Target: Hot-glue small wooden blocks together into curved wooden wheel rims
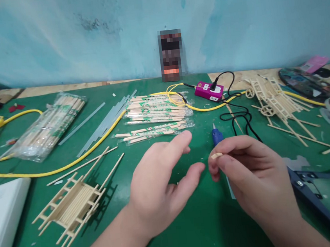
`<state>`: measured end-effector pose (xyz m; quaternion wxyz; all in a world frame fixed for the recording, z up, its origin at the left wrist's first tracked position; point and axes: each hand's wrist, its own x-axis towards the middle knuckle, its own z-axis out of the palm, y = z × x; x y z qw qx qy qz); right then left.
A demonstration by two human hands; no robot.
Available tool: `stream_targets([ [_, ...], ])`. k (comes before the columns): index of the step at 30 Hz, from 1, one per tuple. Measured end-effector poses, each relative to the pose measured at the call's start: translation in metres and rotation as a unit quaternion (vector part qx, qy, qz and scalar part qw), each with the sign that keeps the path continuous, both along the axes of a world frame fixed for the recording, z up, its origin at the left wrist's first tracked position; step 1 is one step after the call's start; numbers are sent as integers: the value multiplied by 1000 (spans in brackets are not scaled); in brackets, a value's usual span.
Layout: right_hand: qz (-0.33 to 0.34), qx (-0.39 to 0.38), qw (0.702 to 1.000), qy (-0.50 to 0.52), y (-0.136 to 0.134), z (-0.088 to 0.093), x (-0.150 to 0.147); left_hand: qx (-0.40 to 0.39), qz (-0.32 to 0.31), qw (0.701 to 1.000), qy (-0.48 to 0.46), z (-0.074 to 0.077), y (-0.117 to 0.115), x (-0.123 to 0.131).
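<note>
Between the thumb and forefinger of my right hand (250, 177) is a short piece of pale wood (216, 155). My left hand (162, 182) is held beside it, thumb and fingers apart, with nothing between them. A blue glue gun (217, 137) lies just behind my right hand, partly covered by it. To the left of my left hand stands a small cart-like frame (76, 205) built of wooden sticks, with two long shafts. Dark blue cutters (317, 198) lie at the right, partly hidden by my right hand.
Wrapped chopsticks (157, 110) and translucent glue sticks (103, 124) lie mid-table; a bagged chopstick pack (50, 125) is at left. A yellow cable (97, 149) loops across. The purple power strip (209, 91) sits behind. Another stick model (277, 100) is at right, a white box (6, 218) at left.
</note>
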<state>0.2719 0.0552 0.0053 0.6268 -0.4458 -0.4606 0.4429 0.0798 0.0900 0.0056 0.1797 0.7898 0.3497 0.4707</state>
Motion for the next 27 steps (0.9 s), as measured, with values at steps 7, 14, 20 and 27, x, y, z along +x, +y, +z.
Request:
stream_targets([
  [7, 66, -24, 997, 20, -5, -1, 2, 27, -55, 998, -8, 3, 3, -4],
  [14, 73, -13, 997, 15, -3, 3, 0, 11, -32, 999, 19, 2, 4, -1],
  [20, 75, -5, 997, 35, -1, 4, 0, -13, 16, 992, 121, -10, 13, -4],
  [27, 15, -6, 1000, 3, 0, 4, 0, -60, 102, 980, 159, -13, 14, -3],
])
